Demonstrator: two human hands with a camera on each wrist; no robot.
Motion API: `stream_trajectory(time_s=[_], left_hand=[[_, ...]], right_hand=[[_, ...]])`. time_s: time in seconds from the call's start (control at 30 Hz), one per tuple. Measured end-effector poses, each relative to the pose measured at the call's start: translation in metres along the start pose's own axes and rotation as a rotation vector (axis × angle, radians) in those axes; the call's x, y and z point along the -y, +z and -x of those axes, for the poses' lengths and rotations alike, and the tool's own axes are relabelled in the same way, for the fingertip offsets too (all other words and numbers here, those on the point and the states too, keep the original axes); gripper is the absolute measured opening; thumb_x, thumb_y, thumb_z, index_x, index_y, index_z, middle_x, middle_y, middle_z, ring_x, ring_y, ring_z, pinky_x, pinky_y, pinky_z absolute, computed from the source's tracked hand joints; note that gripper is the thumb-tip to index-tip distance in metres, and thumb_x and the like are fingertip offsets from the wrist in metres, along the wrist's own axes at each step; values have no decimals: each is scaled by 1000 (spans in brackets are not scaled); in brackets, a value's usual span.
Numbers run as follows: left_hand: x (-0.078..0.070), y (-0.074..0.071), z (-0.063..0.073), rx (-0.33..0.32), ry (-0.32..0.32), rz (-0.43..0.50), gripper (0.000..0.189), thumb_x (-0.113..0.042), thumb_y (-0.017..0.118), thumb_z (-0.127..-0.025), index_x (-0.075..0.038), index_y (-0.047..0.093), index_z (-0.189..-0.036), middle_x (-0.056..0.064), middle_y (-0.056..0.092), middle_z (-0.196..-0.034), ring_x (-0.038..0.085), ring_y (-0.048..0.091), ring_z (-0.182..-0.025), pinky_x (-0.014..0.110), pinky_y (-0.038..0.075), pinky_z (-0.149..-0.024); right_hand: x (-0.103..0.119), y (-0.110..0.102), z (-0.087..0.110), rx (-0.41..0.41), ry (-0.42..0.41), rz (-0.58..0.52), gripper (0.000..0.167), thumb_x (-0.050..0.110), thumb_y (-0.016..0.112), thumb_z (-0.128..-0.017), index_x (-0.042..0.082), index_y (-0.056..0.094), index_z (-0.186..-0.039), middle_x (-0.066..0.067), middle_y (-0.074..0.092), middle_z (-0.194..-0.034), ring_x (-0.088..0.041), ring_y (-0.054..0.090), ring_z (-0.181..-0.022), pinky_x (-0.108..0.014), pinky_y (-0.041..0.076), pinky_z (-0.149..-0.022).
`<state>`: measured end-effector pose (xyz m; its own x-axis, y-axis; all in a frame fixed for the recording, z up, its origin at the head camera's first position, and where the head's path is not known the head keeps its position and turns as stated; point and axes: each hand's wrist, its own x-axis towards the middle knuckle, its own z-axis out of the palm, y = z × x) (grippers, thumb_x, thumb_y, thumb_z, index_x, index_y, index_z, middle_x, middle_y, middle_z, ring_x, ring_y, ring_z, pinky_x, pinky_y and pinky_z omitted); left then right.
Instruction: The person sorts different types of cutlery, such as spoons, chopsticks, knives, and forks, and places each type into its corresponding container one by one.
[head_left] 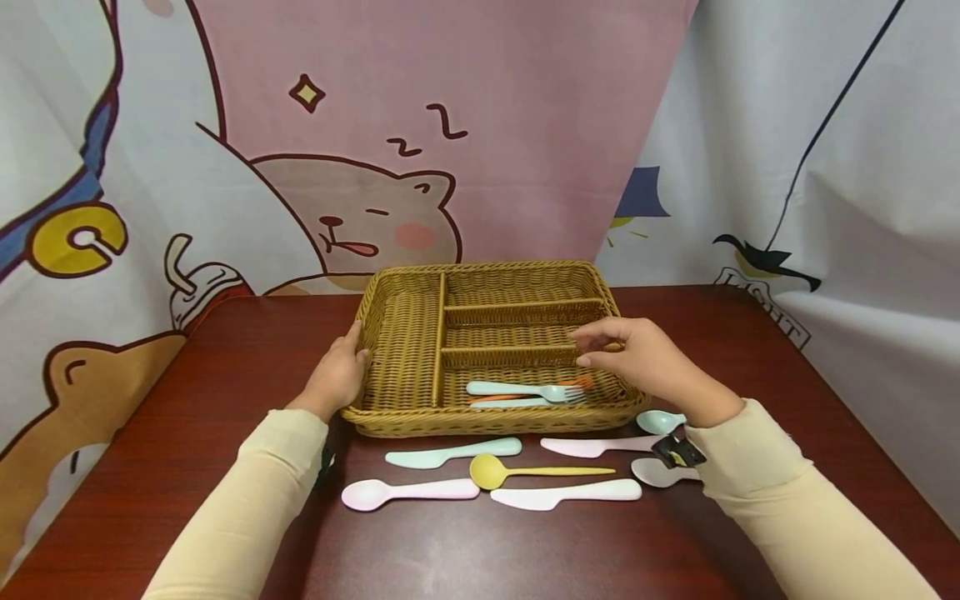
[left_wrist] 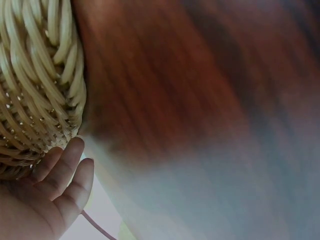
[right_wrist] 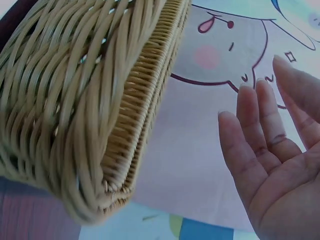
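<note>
A woven wicker basket (head_left: 390,423) with divided compartments stands at the table's far side. My left hand (head_left: 341,371) holds its left side, thumb at the rim. In the left wrist view, the fingers (left_wrist: 67,172) lie along the outer wall. Over the basket's right part hovers my right hand (head_left: 637,358), thumb and fingers loosely bent with a gap between them. Nothing is in its palm in the right wrist view. Below it, in the front compartment, lie a light blue fork (head_left: 517,389), a light blue knife (head_left: 517,403) and an orange utensil (head_left: 585,382), partly covered.
Before the basket lie a mint knife (head_left: 450,452), a pink knife (head_left: 585,447), a yellow spoon (head_left: 489,472), a pink spoon (head_left: 367,495) and a white knife (head_left: 570,494). A mint spoon (head_left: 658,422) and a pale spoon (head_left: 654,473) are partly behind the right wrist. A printed curtain (head_left: 525,125) hangs behind.
</note>
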<state>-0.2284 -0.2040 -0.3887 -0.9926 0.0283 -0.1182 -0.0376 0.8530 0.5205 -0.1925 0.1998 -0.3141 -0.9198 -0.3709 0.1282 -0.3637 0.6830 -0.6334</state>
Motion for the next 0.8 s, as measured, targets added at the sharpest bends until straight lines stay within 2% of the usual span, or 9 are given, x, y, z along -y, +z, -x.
stream_trajectory(time_s=[0.17,0.3,0.57,0.67,0.8], left_hand=[[-1,0,0,-8,2,-4,58,-17,32,-107,-4,3,-156,30,21,-152,45,27,-138,56,26,-111],[-1,0,0,-10,3,-6,58,-17,32,-107,-4,3,-156,30,21,-152,44,28,-138,55,26,-111],[-2,0,1,-8,1,-8,58,-17,32,-106,-4,3,-156,31,21,-152,45,28,-138,56,26,-111],[-2,0,2,-9,2,-13,58,-18,32,-106,-4,3,-156,31,21,-152,45,28,-138,56,27,-111],[-2,0,2,-11,5,-13,58,-17,32,-106,-3,4,-155,31,22,-151,45,29,-137,55,27,-111]], right_hand=[[-6,-8,13,-35,3,8,33,15,72,-87,6,69,-119,-9,69,-105,-23,62,-95,-36,50,-76],[-13,-14,22,-60,3,17,33,18,73,-87,6,69,-118,-9,70,-105,-22,60,-96,-39,47,-79],[-32,-26,44,-93,77,37,37,21,76,-85,7,69,-118,-8,70,-105,-10,58,-93,-38,47,-80],[-40,-30,52,-94,101,23,37,22,76,-85,7,69,-118,-10,70,-105,-4,58,-92,-33,49,-78],[-52,-35,63,-105,113,3,35,20,75,-86,7,68,-119,-13,69,-106,5,56,-89,-23,51,-68]])
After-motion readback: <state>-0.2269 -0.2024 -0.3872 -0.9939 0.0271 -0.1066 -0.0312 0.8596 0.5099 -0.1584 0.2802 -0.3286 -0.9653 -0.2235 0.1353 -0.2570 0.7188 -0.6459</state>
